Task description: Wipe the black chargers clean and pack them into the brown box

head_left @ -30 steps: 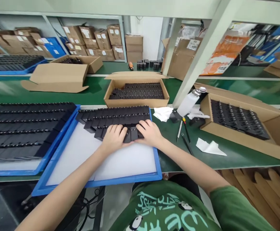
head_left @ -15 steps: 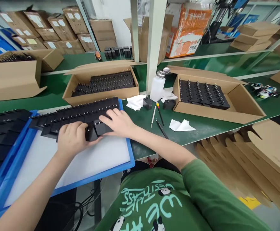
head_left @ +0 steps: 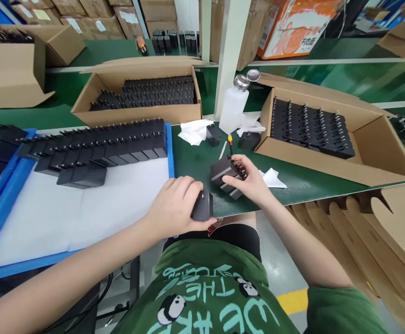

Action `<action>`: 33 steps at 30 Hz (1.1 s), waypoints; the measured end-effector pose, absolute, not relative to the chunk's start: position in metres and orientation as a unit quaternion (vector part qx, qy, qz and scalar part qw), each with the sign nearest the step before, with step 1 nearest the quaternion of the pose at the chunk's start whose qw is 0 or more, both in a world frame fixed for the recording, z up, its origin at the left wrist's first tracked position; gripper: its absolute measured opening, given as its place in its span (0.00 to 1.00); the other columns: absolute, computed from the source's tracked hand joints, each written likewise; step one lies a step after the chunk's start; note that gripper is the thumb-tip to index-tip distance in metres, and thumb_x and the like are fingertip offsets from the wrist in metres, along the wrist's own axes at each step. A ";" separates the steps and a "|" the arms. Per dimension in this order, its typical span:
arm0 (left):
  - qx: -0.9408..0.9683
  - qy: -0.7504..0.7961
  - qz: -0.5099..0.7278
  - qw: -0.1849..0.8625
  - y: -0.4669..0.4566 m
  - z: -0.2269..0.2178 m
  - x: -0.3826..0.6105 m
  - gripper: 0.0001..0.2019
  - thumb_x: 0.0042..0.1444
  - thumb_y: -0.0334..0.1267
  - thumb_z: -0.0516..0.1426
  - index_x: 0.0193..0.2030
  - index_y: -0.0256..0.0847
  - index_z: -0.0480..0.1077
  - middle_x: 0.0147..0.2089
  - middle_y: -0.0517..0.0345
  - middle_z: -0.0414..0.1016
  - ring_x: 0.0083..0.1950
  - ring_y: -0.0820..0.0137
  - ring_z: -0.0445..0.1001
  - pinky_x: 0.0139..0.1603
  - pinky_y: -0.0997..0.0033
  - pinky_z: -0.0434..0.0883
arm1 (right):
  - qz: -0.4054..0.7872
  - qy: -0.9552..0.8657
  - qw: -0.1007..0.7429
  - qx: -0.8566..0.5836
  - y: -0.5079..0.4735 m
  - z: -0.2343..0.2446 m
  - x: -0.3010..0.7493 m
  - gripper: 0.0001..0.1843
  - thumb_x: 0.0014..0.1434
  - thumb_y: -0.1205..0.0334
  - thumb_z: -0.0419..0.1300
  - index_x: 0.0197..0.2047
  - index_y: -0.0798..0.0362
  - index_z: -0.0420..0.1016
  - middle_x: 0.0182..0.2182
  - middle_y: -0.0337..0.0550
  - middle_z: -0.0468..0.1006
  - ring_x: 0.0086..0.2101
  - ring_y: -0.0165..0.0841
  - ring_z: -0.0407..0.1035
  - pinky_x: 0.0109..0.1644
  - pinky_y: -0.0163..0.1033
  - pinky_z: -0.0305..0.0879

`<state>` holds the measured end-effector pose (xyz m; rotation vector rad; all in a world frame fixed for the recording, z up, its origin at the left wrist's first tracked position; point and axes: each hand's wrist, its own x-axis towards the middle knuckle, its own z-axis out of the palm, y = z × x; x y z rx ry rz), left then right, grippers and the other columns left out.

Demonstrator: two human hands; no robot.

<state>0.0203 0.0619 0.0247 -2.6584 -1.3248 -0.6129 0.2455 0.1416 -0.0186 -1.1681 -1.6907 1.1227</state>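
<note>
My left hand is closed round a black plug adapter at the near edge of the green bench. My right hand grips a small stack of black adapters just above the bench, a little to the right. Rows of the same black adapters lie on the white sheet of a blue-rimmed tray to the left of both hands.
An open carton of adapters stands behind the tray, another carton at the right. A white dispenser bottle, white wipes, small tools and loose adapters lie by a pale post. Flat cardboard stacks lean below at right.
Both hands have left the tray and come right, over the bare bench, each carrying adapters taken from the front row. The view has swung right and down.
</note>
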 end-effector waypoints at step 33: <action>-0.816 -0.480 -0.206 -0.249 0.075 -0.005 -0.020 0.33 0.61 0.49 0.60 0.68 0.43 0.53 0.58 0.51 0.72 0.57 0.62 0.71 0.57 0.64 0.71 | 0.246 -0.848 0.193 -0.428 0.106 -0.009 0.286 0.37 0.61 0.58 0.65 0.69 0.47 0.55 0.57 0.51 0.68 0.56 0.44 0.63 0.58 0.49 0.66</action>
